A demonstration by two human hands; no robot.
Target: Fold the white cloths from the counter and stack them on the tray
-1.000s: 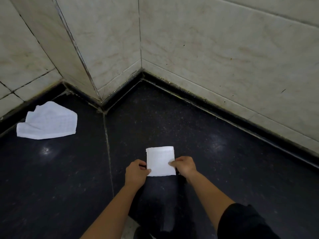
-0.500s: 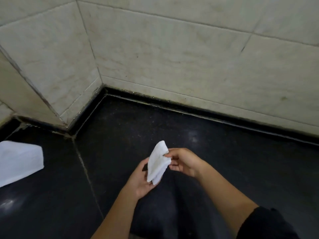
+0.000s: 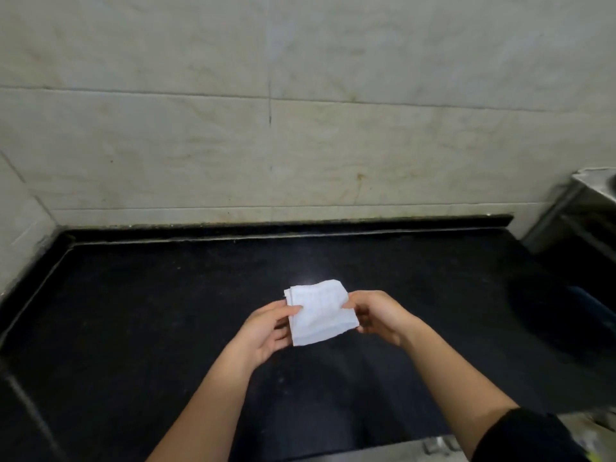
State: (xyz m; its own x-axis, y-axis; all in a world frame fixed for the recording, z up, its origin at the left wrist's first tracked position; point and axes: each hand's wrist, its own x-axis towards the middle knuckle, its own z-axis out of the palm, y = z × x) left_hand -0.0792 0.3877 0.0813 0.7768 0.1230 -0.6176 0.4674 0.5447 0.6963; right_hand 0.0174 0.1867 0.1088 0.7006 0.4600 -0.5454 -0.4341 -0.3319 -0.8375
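Cloth (image 3: pixel 321 313) between left hand (image 3: pixel 266 328), right hand (image 3: pixel 380 316)

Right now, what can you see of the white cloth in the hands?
The white cloth is a soft-looking fabric pad, folded into a rough rectangle with stacked layer edges showing along its left and lower sides. It is slightly rumpled, held up over the black counter. The left hand pinches its left edge, the right hand its right edge.
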